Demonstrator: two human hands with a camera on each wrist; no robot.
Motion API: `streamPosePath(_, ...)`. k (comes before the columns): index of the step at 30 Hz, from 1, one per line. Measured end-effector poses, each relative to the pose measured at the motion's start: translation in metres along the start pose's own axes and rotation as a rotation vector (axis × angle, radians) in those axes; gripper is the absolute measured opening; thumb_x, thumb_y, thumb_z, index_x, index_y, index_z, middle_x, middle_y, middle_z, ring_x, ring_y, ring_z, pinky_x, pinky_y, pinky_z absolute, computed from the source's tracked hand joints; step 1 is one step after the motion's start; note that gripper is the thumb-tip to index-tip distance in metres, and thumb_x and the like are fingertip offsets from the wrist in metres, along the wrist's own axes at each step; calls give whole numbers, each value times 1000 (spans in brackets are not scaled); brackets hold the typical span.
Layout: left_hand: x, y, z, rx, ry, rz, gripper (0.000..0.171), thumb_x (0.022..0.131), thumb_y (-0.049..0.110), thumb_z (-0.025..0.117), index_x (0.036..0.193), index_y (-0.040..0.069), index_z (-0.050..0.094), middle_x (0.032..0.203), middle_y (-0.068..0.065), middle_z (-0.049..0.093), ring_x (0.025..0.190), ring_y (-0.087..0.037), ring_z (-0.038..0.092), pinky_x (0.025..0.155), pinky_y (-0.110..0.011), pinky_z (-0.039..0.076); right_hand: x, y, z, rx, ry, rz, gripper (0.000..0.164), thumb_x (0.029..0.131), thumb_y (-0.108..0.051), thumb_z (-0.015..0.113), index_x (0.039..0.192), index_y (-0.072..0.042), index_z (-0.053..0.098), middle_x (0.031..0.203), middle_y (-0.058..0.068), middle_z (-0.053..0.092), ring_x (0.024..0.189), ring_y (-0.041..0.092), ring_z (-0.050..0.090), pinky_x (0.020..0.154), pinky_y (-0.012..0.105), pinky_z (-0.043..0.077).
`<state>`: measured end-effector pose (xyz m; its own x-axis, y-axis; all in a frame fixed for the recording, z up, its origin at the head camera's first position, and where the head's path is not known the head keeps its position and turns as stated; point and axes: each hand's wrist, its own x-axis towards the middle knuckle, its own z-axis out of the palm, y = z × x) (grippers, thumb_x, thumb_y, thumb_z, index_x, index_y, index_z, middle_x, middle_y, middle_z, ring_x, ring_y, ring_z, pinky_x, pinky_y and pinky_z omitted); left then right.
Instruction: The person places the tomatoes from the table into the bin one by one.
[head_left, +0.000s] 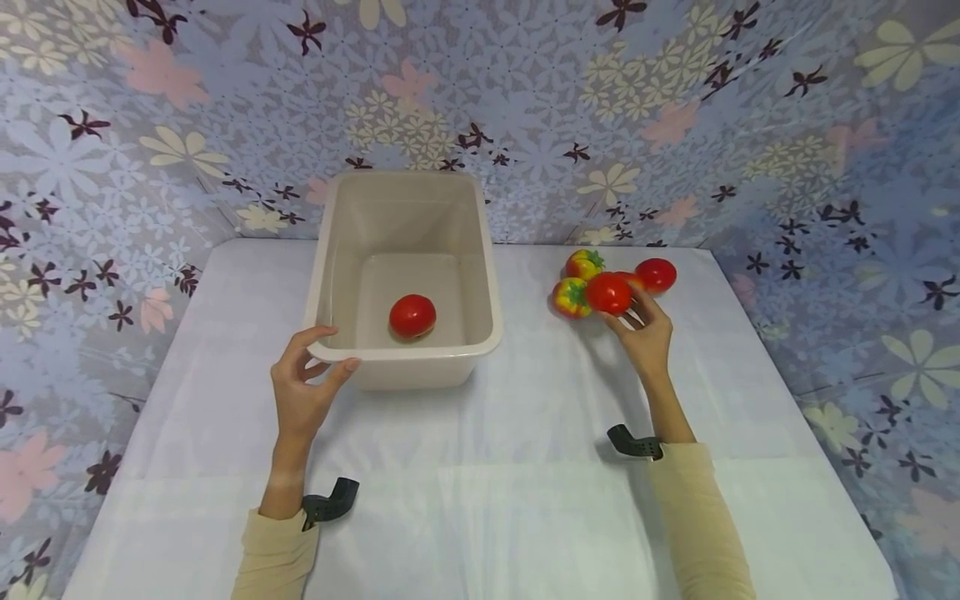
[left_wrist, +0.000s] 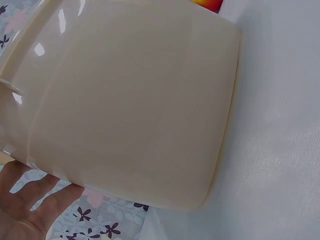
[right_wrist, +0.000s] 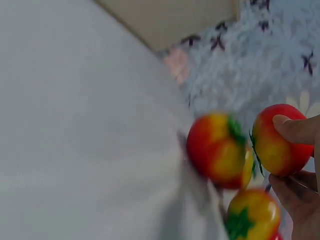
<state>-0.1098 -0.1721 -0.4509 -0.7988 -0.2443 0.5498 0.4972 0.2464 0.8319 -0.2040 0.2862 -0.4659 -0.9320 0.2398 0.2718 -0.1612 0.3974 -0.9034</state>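
My left hand (head_left: 306, 387) grips the near left corner of a beige plastic bin (head_left: 416, 367), thumb and fingers over its rim. Inside the bin lies one red tomato (head_left: 412, 317). In the left wrist view, fingers (left_wrist: 55, 200) show beside the bin's wall (left_wrist: 135, 110). My right hand (head_left: 648, 337) pinches a red tomato (head_left: 608, 293) that shows yellow and green leaves in the right wrist view, the thumb (right_wrist: 295, 129) on its side. Beside it are two yellow-and-red tomatoes, one at the back (head_left: 585, 264) and one nearer (head_left: 570, 298), and a red tomato (head_left: 656, 276). Another tomato is mostly hidden behind the held one.
A white cloth covers the table (head_left: 480, 500). Flowered fabric (head_left: 525, 100) stands up behind the table and along both sides. Each wrist wears a dark camera mount, the left one (head_left: 330, 500) and the right one (head_left: 633, 442).
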Motion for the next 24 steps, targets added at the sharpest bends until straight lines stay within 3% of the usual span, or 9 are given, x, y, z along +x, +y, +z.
streamPosePath(7,1,0,1,-19,-6,10,46,66,-10,76,110,-8,64,111,15,65,96,-3,66,70,-13,54,-6,-59,17,93,-79,-101,60,82,4,72,138,2,51,138,20,55,124,30,57,98,33,50)
streamPosePath(14,1,0,2,-20,-9,15,46,66,-12,76,111,-8,64,110,14,65,96,-3,66,71,-13,54,1,-62,38,161,-117,-149,61,81,2,74,138,-5,54,136,17,58,116,16,60,94,22,51)
streamPosePath(24,0,-2,0,-5,-1,17,46,66,-11,76,111,-8,64,111,15,65,98,-2,66,70,-13,54,-1,-97,69,260,-162,-240,61,81,4,73,138,-2,53,134,18,58,110,11,61,92,23,52)
